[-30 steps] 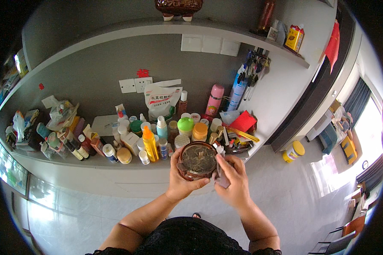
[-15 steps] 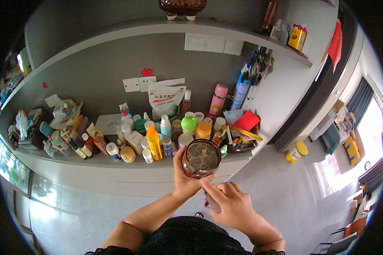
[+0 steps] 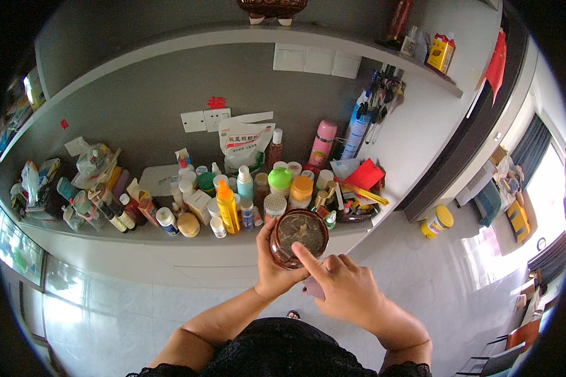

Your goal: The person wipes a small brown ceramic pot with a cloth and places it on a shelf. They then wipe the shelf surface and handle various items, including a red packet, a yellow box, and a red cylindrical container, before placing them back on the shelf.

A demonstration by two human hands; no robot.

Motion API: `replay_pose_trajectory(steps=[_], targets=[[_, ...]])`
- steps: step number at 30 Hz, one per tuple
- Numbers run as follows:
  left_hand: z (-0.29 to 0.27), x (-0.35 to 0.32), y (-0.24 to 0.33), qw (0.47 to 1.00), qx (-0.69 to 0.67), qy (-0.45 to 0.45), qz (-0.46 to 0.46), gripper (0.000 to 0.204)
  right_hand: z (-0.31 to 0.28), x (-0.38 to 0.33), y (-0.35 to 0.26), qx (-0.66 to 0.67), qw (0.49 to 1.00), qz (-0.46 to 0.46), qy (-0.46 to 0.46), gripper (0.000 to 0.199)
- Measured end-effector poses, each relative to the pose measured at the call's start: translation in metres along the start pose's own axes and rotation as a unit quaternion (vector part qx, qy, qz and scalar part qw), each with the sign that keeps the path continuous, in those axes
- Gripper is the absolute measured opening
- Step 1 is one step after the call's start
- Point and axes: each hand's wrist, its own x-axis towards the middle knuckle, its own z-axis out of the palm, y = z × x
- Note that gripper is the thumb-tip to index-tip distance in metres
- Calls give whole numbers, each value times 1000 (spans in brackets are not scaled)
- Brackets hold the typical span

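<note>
While the round brown jar point(image 3: 299, 237) stays at the centre of the frame, held just in front of the cluttered table point(image 3: 170, 242), the contact on it has changed. One second ago both hands closed around the jar at its rim; half a second ago the right hand had dropped below it and slightly away. Now the right hand point(image 3: 346, 290) has returned with the index finger extended, its tip resting on the lower edge of the jar's open top, the other fingers curled over a small pink object that is mostly hidden. The left hand point(image 3: 271, 270) keeps its grasp: fingers wrapped round the jar's left wall and underside, thumb up along the side. The jar's contents appear dark and leafy; their kind cannot be told.

Judgement: support has passed wholly to the left hand, which frees the right hand to probe or pick at the contents.

Behind the jar, an orange squeeze bottle point(image 3: 227, 207), a green-capped jar point(image 3: 280, 182) and an orange-capped jar point(image 3: 301, 190) stand close together on the table. A pink flask point(image 3: 322, 143) stands further back, upper centre of the frame.
</note>
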Motion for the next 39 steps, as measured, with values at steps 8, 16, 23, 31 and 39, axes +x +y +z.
replay_pose_trajectory(steps=[8, 16, 23, 31, 39], targets=[[-11, 3, -10, 997, 30, -54, 40, 108, -7, 9, 1, -25, 997, -53, -57, 74], [-14, 1, -14, 995, -88, -39, -2, 110, -28, 9, 5, 89, 993, -5, 78, 67], [-11, -1, -37, 994, 76, 12, 81, 77, -16, 28, -16, 288, 944, 14, 159, 43], [-16, -5, -52, 986, 121, 59, 99, 72, 2, 35, -18, 118, 992, 12, 48, 41], [-9, 2, -23, 986, 94, 51, 126, 70, -12, 27, 1, 201, 979, 16, 37, 46]])
